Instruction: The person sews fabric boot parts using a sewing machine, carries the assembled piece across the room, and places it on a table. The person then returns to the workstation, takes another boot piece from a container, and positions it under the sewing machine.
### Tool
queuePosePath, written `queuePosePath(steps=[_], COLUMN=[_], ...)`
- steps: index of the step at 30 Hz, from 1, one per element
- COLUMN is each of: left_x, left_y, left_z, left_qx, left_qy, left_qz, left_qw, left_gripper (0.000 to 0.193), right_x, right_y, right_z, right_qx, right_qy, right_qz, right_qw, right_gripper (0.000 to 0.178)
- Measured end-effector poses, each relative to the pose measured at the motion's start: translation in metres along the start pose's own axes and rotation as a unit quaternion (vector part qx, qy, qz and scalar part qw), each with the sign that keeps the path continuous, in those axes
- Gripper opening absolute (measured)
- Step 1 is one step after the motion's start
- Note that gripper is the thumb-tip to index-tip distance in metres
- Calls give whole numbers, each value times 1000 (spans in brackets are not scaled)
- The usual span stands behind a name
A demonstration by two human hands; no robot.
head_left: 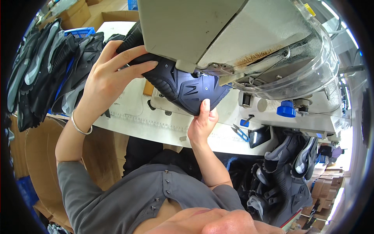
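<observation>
A black shoe upper [187,87] with ribbed edges, small metal rivets and a raised emblem lies under the head of a sewing machine [187,31]. My left hand [107,72] grips its far left part, fingers bent over the dark ribbed material; part of that grip is hidden behind the piece. At its near edge my right hand [203,124] pinches it, thumb on top and the other fingers curled below. The needle area sits over the upper's middle, mostly hidden by the machine head.
Black and grey uppers [43,74] are heaped at the left, beside a blue crate [80,32]. Blue-handled thread snips [240,133] and a dark phone-like object [260,136] lie on the white table [156,128]. More uppers [280,175] hang at the right. A cardboard box [46,156] stands lower left.
</observation>
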State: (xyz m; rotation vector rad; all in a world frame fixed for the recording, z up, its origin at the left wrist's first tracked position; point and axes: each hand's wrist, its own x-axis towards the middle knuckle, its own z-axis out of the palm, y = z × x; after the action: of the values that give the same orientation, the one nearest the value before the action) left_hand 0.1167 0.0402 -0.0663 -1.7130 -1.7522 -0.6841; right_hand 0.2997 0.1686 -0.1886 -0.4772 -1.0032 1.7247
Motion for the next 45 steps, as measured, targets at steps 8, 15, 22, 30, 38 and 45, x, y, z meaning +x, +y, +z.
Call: queuePosePath(steps=[8,15,22,30,38,45], left_x=[0,-3,0,1,0,2], left_y=[-10,0,4,1,3,11], left_z=[7,1,0,2,2,0], left_qx=[-20,6,9,2,-3,7], left_qy=[0,4,15,12,9,10], left_qz=[3,11,9,3,-7,-18], left_qw=[1000,1000,1000,1000,1000,1000], left_gripper=[38,35,36,36,37,37], right_x=[0,6,8,11,14,19], right_y=[10,8,0,0,-3,-10], right_z=[-3,-10,0,2,3,8], right_qx=[-68,-58,-29,-23,-20,-1], right_qy=[-14,-34,3,-4,0,17], right_qz=[-48,-55,-38,-31,-33,-24], right_qw=[996,996,999,999,999,1000], right_gripper=[24,22,18,18,18,17])
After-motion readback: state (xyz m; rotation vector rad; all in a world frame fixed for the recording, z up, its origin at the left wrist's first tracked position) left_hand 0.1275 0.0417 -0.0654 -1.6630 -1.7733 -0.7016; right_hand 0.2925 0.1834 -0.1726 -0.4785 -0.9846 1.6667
